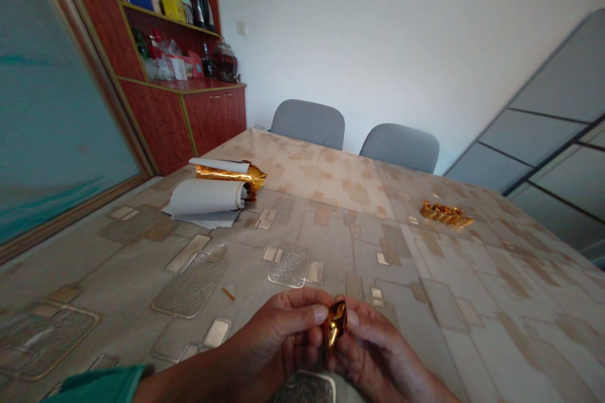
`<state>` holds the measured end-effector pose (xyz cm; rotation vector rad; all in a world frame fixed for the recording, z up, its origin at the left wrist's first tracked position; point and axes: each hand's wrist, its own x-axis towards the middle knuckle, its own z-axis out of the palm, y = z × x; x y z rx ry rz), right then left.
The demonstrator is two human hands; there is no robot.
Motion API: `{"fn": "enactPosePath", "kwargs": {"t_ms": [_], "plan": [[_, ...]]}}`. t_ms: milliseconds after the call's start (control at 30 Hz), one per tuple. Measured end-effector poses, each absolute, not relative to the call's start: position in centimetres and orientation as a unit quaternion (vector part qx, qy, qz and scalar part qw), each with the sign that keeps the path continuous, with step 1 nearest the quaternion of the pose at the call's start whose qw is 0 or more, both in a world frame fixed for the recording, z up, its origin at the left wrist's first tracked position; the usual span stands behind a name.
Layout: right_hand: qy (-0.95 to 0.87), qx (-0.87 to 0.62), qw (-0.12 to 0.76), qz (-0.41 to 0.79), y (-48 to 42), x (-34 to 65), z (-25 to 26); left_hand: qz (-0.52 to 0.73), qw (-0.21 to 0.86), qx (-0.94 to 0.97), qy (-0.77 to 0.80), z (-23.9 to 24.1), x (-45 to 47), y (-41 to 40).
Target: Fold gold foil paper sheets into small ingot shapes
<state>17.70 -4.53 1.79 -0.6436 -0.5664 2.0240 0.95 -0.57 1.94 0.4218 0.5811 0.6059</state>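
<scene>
Gold foil piece point(335, 325) at lower centre of frame, between fingertips of two hands. Left hand point(283, 327) pinches its left side, right hand point(373, 341) its right side. Long axis runs nearly up-down in frame; both hands touch, neither is nearer.

Two grey chairs point(308, 123) line the far edge of the tabletop point(340, 173) before a pale wall point(378, 31), with a red-brown cabinet point(215, 118) past the far left corner, a bluish panel point(57, 113) by the left edge and grey panels point(560, 79) beyond the right.
</scene>
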Motion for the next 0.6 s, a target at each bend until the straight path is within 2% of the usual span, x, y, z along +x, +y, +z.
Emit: {"fn": "enactPosePath", "kwargs": {"t_ms": [267,600], "plan": [[-0.229,-0.251,0.459,0.821,-4.58,17.68,2.06,0.286,0.918,0.127,0.245,1.94,1.05,-0.83],[-0.247,-0.278,0.460,0.806,-4.33,18.12,1.42,0.286,0.922,0.132,0.223,2.26,1.02,-0.76]]}}
